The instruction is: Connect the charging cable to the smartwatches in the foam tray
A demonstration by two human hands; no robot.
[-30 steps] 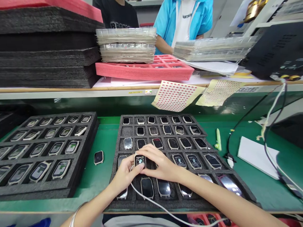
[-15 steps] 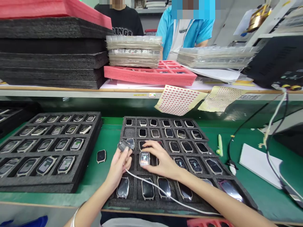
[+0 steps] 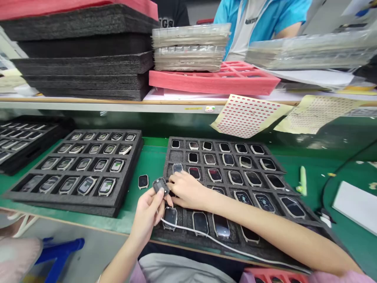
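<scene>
My left hand pinches a small dark watch body between thumb and fingers, just left of the black foam tray full of watch bodies. A white cable runs from that hand across the tray's front row. My right hand lies fingers-down on the tray's left part, its fingertips touching the held watch body; what is under the palm is hidden. One loose watch body lies on the green mat between the two trays.
A second black foam tray of watch bodies sits to the left, another further left. A shelf above holds stacked black foam, a pink foam tray, clear blister trays and red-dot sticker sheets. A person in a blue top stands behind. A blue stool is below.
The view has swung left and down. My left hand lifted a watch body off the tray with the cable. My right hand set down the lit watch body and slid left to meet it.
</scene>
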